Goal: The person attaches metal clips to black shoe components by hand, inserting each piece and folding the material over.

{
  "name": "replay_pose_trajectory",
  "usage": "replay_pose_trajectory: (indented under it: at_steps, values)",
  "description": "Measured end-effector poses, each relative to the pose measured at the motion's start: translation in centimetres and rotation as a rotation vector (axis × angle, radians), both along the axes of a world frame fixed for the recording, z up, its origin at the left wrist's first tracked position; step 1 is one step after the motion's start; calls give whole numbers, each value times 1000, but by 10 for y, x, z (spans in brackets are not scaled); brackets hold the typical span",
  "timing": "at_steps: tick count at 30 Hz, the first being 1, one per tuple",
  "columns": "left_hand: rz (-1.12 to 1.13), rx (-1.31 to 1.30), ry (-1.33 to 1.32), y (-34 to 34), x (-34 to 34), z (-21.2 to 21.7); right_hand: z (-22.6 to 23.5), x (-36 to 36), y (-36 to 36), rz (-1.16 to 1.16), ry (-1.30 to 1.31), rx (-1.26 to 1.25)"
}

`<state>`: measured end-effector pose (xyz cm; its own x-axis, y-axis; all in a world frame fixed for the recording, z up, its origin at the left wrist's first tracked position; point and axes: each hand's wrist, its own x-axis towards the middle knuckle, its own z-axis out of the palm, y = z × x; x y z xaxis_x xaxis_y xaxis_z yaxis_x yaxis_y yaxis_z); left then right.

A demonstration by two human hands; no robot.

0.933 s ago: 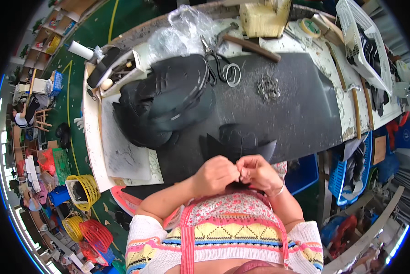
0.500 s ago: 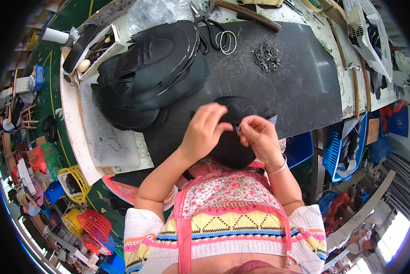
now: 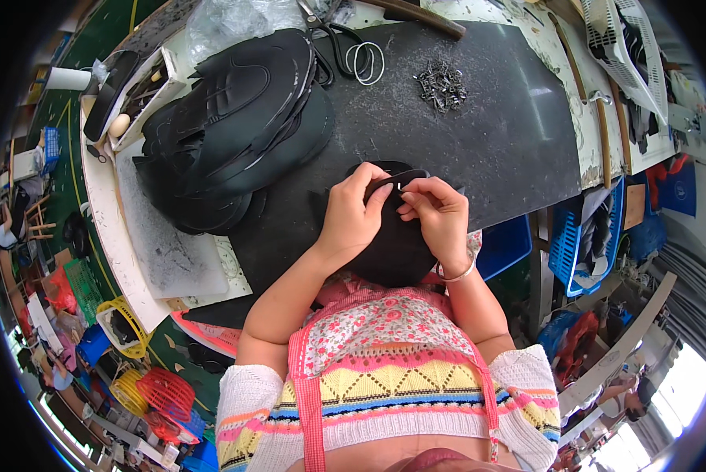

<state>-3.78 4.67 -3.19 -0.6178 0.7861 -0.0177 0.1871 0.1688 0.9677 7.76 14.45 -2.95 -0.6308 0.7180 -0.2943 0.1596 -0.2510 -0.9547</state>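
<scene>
The tabletop [image 3: 518, 149] with its black mat is now sitting higher in the view than a moment ago, and the big stack of black cut pieces [image 3: 235, 134] is lying toward its left edge. The black curved piece [image 3: 396, 244] has come down to the near edge, against the body, so the work is seeming to be on its top rim now. The left hand [image 3: 353, 216] and right hand [image 3: 439, 216] are both closing their fingertips tightly on that rim, a small light fastener between them.

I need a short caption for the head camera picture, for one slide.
Both hands, left hand and right hand, pinch a black cut piece beside a stack of black pieces.
</scene>
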Motion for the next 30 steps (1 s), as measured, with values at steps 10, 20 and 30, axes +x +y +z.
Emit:
replay_pose_trajectory:
  at_steps: [10,20,30]
  values:
    - [-62,69,-244,0,-7,5,2,0,-2,-32,18,-41]
    - [-33,44,-250,-1,-5,2,2,-1,1,45,-65,252]
    - [-90,85,-204,-2,-6,0,8,-1,-2,-48,-45,68]
